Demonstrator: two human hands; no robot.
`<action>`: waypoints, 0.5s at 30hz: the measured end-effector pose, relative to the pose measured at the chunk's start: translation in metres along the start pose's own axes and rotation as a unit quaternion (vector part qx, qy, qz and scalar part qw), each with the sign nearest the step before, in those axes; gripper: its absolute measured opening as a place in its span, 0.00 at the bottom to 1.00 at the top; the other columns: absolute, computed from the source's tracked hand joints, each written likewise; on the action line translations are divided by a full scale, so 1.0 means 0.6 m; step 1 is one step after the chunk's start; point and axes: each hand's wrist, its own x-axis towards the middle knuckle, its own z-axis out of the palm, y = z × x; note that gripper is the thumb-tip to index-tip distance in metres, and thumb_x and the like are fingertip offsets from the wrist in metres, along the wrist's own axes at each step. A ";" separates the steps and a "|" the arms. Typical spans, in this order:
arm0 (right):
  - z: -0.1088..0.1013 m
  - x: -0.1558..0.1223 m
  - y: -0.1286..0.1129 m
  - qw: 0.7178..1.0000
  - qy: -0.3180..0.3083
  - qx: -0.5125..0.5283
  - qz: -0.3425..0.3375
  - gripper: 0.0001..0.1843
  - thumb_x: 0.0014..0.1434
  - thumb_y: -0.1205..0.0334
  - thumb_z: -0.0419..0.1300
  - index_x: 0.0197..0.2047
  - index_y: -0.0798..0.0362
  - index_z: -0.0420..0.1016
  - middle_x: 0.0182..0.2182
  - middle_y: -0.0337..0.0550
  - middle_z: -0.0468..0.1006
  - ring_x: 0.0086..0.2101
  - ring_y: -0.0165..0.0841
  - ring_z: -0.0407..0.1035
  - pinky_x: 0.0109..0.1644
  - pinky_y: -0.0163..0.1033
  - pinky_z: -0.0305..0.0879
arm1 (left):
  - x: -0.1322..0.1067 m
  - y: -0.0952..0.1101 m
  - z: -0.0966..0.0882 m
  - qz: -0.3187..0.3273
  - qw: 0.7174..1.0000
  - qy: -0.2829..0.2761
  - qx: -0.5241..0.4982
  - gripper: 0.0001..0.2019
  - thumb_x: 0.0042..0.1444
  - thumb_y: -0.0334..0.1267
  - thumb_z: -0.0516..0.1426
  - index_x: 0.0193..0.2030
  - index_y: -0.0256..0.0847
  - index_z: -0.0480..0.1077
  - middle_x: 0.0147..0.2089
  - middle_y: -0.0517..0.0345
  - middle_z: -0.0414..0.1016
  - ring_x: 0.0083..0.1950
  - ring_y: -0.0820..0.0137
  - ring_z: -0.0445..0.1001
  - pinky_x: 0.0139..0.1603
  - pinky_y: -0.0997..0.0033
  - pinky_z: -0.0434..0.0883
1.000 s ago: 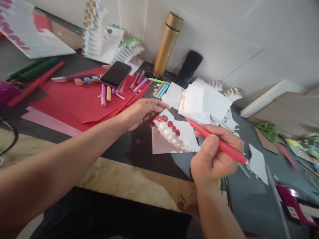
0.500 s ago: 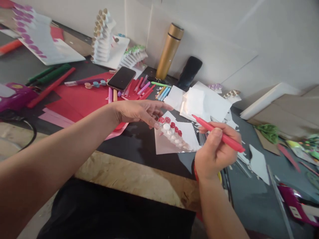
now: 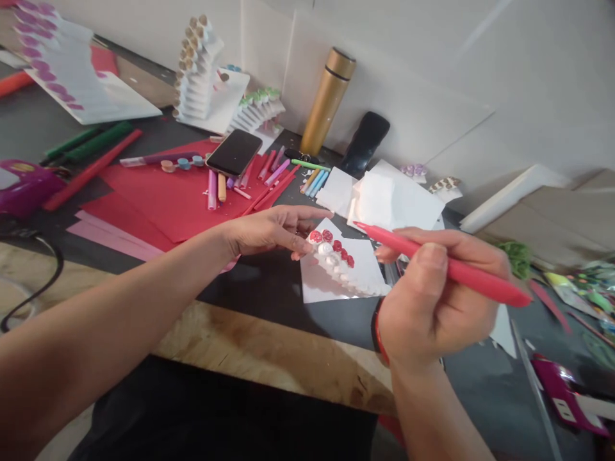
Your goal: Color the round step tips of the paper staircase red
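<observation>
Grips a slim red plastic marker (image 3: 464, 273) in the curled right hand (image 3: 437, 301); has the left hand (image 3: 273, 230), unclear whether pinching, at a white paper-like strip (image 3: 353, 282) bearing red and white rosettes (image 3: 337, 246), between both. Likely mid-colouring; calls for lowering the tip onto white.

No word, brand or number can be read. On the purple tool (image 3: 29, 189) at the left end of the desk (image 3: 269, 314) sits a small yellowish mark, too blurred to make out as lettering or a sign. The purple device (image 3: 552, 387) at the right carries a pale patch with tiny dark marks, illegible at this size. The screen of the phone (image 3: 234, 152) is dark.
</observation>
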 end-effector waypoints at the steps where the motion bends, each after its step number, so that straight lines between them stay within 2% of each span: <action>1: 0.003 0.002 0.000 0.999 -0.025 -0.003 -0.021 0.04 0.63 0.66 0.55 0.40 0.52 0.70 0.28 0.35 0.74 0.27 0.27 0.72 0.34 0.38 0.69 | 0.001 -0.002 0.001 0.007 1.000 0.016 -0.007 0.37 0.49 0.27 0.65 0.68 0.38 0.62 0.43 0.52 0.78 0.29 0.78 0.71 0.34 0.73 0.68; 3: 0.008 0.001 0.005 0.993 -0.092 -0.014 -0.079 0.03 0.61 0.67 0.55 0.36 0.52 0.69 0.26 0.35 0.73 0.28 0.29 0.71 0.37 0.42 0.69 | 0.003 -0.005 0.004 0.014 0.999 0.031 -0.024 0.36 0.50 0.28 0.65 0.67 0.37 0.62 0.41 0.53 0.78 0.28 0.78 0.70 0.33 0.73 0.68; 4: 0.009 -0.001 0.009 0.988 -0.106 -0.020 -0.106 0.04 0.61 0.67 0.55 0.33 0.52 0.69 0.25 0.35 0.72 0.27 0.29 0.70 0.37 0.42 0.68 | 0.004 -0.007 0.006 0.023 0.999 0.033 -0.034 0.35 0.50 0.28 0.65 0.67 0.37 0.62 0.41 0.53 0.78 0.28 0.78 0.70 0.34 0.73 0.67; 6: 0.011 -0.010 0.017 0.986 -0.122 -0.038 -0.108 0.05 0.61 0.66 0.56 0.32 0.52 0.68 0.23 0.35 0.72 0.27 0.28 0.69 0.38 0.43 0.67 | 0.005 -0.010 0.009 0.028 0.998 0.034 -0.053 0.35 0.50 0.29 0.66 0.66 0.37 0.62 0.40 0.54 0.78 0.28 0.77 0.70 0.33 0.73 0.67; 11: 0.007 -0.029 0.018 0.976 -0.152 -0.079 -0.132 0.06 0.61 0.62 0.56 0.32 0.51 0.69 0.25 0.36 0.74 0.27 0.28 0.69 0.44 0.44 0.67 | 0.005 -0.012 0.011 0.032 0.998 -0.006 -0.062 0.38 0.52 0.29 0.65 0.68 0.38 0.57 0.34 0.58 0.76 0.27 0.76 0.70 0.32 0.72 0.66; 15: 0.003 -0.027 0.007 0.956 -0.192 -0.106 -0.195 0.01 0.58 0.68 0.58 0.34 0.53 0.69 0.26 0.39 0.76 0.27 0.29 0.70 0.44 0.44 0.68 | 0.005 -0.014 0.007 0.025 0.997 -0.025 -0.073 0.40 0.50 0.30 0.65 0.69 0.37 0.55 0.34 0.57 0.76 0.26 0.76 0.70 0.31 0.72 0.66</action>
